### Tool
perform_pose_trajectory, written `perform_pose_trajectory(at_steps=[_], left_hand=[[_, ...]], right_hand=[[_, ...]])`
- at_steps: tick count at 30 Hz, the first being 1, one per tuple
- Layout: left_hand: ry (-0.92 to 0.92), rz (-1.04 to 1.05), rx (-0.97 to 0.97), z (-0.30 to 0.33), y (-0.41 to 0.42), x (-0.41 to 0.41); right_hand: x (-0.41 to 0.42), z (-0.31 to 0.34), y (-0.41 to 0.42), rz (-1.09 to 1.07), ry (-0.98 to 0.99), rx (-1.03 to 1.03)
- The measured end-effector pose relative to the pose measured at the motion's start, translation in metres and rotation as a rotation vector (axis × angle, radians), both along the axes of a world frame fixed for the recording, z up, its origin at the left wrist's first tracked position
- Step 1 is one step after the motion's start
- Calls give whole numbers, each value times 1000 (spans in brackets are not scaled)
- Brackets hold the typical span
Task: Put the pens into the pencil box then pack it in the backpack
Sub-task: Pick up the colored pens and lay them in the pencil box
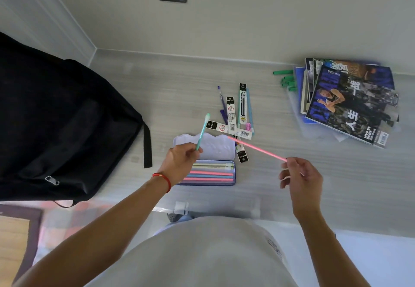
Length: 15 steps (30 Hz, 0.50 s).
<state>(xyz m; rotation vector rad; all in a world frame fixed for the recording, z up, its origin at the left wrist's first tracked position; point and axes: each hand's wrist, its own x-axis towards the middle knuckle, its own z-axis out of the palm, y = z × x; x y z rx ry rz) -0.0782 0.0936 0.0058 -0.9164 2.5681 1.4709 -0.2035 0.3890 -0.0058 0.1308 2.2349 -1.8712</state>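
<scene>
A large black fabric backpack point(60, 125) lies left of the open lilac metal pencil box point(207, 152), which holds several pens. The left hand point(179, 163) pinches a slim mint-green pen point(202, 132) above the box; the right hand point(301, 179) pinches a thin pink pen point(258, 148) by its end.

backpack point(56, 118) blocks left, desk centre open

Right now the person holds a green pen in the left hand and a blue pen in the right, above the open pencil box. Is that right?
Not quite. The head view shows the right hand pinching a pink pen, not a blue one. The left hand does hold the green pen, above the open pencil box.
</scene>
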Motion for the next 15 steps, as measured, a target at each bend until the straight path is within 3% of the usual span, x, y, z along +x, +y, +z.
perform_pose_trajectory(at_steps=[7,15], left_hand=[[248,-208,-439,16,13,6],[94,-355,-206,-14,13,32]], right_hand=[[15,7,-45,247,-43,-59],[46,-10,-85,365,-268,-188]])
